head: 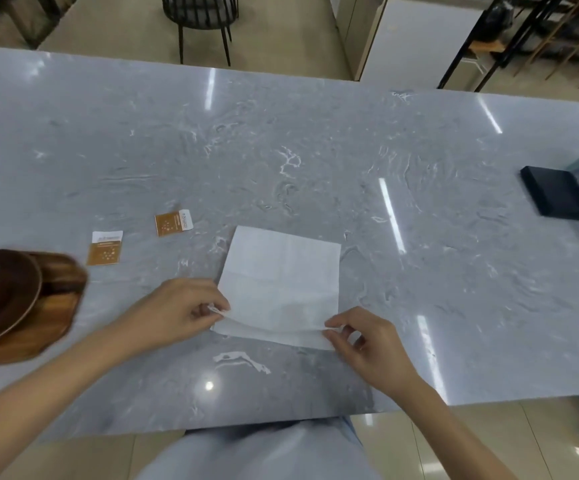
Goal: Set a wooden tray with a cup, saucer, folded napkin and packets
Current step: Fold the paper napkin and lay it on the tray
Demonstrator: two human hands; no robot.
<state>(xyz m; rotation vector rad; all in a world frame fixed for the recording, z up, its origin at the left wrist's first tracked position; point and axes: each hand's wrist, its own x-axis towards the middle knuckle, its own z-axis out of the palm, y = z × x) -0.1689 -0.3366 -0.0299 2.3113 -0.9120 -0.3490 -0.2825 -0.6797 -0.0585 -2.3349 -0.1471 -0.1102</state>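
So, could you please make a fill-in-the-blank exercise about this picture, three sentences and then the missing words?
1. Both hands, the left hand and the right hand, pinch the near corners of the white ____.
2. The number of orange packets, one and another, lying on the table is ____.
3. The dark saucer sits on the wooden ____, at the left edge of the view.

Missing words: napkin; two; tray.

The desk point(315, 150) lies bare across its far half and to the right of the napkin point(281, 285), out to a black box point(558, 195) near the right edge. Left of the napkin, two packets point(105, 249) point(173, 223) lie apart; further left the wooden tray point(56, 306) blocks the edge.
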